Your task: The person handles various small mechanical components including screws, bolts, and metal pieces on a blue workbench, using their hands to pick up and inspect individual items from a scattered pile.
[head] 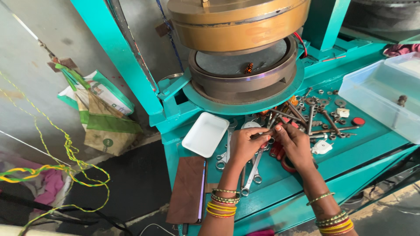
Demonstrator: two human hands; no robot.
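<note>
My left hand and my right hand meet over a teal metal bench. Both pinch a small dark metal piece between their fingertips; its exact kind is too small to tell. Both wrists carry several coloured bangles. Under the hands lie several steel wrenches and a red-handled tool. A pile of bolts, nuts and washers lies just beyond my right hand.
A round brass-coloured press die hangs over a grey lower die behind the hands. A white square tray and a brown wallet-like case lie left. A clear plastic box stands right. Sacks and yellow-green cord lie on the floor.
</note>
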